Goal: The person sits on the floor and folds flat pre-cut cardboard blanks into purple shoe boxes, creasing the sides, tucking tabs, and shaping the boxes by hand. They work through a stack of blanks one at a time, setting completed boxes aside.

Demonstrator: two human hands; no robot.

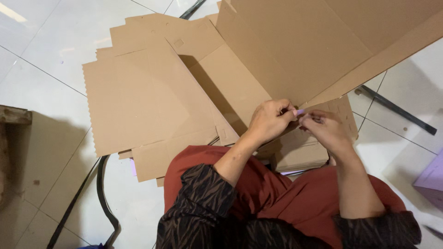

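Left hand (pixel 270 121) and right hand (pixel 325 129) meeting fingertip to fingertip, both pinched shut on a small pale purple strip (pixel 299 112) held between them. Strip hardly showing past the fingers, so its full shape impossible to tell. Right behind the pinch, a big raised cardboard flap (pixel 295 46) leaning over, its lower edge touching or almost touching the knuckles. Just under the hands, a flat stack of folded cardboard (pixel 300 154) resting against the red lap (pixel 277 189). Off to the left of the grip, a wide cardboard sheet (pixel 138 97) with a zigzag edge lying flat on more sheets, spread over the white tiled floor (pixel 41 41). Well to the right of the grip, a black strap (pixel 397 109) on the tiles; another black strap (pixel 104 203) curling far down to the left. Purple box corner (pixel 431 180) at the far right edge
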